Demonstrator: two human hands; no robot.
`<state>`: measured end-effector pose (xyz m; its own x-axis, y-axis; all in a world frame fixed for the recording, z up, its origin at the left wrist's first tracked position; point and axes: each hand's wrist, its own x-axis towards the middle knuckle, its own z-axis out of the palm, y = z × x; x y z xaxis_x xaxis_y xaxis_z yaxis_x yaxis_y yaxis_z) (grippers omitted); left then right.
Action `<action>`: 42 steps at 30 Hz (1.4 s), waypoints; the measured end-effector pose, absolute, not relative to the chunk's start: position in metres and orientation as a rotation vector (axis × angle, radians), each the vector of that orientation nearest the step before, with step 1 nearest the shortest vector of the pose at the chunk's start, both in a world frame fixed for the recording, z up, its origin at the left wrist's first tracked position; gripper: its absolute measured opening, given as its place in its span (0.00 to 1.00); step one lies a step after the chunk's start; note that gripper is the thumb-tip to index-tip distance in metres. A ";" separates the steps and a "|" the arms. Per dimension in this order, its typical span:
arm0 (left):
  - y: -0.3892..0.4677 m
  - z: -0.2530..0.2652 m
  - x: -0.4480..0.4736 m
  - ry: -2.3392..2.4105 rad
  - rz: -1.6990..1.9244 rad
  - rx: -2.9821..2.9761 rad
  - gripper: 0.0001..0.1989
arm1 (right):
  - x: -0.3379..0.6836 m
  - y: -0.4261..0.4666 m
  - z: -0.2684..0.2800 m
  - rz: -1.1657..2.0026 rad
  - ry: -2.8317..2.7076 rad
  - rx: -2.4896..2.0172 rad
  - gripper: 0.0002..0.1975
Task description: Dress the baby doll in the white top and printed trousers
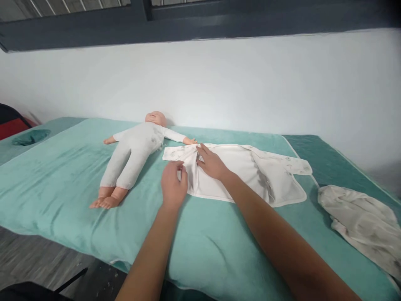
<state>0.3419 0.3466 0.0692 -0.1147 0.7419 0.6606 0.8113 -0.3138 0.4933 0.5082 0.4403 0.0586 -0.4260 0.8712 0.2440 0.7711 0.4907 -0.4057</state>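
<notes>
A white long-sleeved baby shirt [232, 163] lies spread out on the teal bed cover [200, 242], its front open and its inside showing. My left hand [173, 184] is at the near left side of the shirt, fingers curled and closed on its cloth near the sleeve. With bent fingers, my right hand [213, 163] grips the edge of the left front flap, close to the collar. A baby doll [138, 144] in a white suit is on its back to the left, and one of its hands reaches near the shirt's left sleeve.
A crumpled white cloth [360, 221] lies on the right side of the bed. Behind the bed rises a white wall [219, 83] under a dark window frame [200, 25]. A red and black object [12, 123] shows at the far left.
</notes>
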 end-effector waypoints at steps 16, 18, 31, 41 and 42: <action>0.314 0.074 0.357 -1.800 -0.605 -2.406 0.18 | 0.607 0.402 0.049 0.124 -2.090 -2.090 0.38; 0.314 0.073 0.356 -1.799 -0.615 -2.411 0.19 | 0.610 0.393 0.048 0.115 -2.070 -2.127 0.39; 0.315 0.072 0.354 -1.836 -0.702 -2.379 0.18 | 0.581 0.325 0.054 -0.143 -2.210 -1.927 0.29; 0.319 0.070 0.353 -1.875 -0.676 -2.375 0.19 | 0.547 0.425 0.057 0.164 -2.309 -1.854 0.33; 0.319 0.070 0.353 -1.888 -0.678 -2.372 0.19 | 0.558 0.431 0.056 0.162 -2.283 -1.892 0.34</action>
